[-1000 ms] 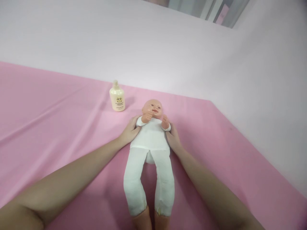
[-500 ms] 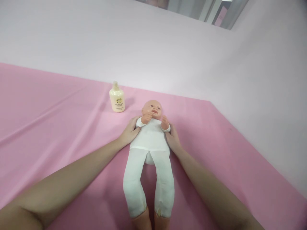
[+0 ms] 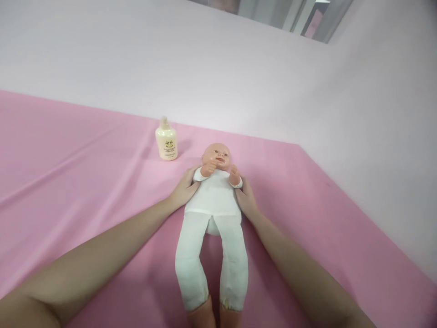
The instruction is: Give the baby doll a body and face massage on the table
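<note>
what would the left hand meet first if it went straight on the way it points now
Most likely the doll: the left hand is against its side, with the white sleeve right ahead. Some fingers are hidden there, so exact depth is unclear.

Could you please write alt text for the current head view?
A person's left hand and right hand hold the sides of a white-bodied baby doll lying on its back on pink cloth. A pale yellow bottle stands beyond the left hand.
</note>
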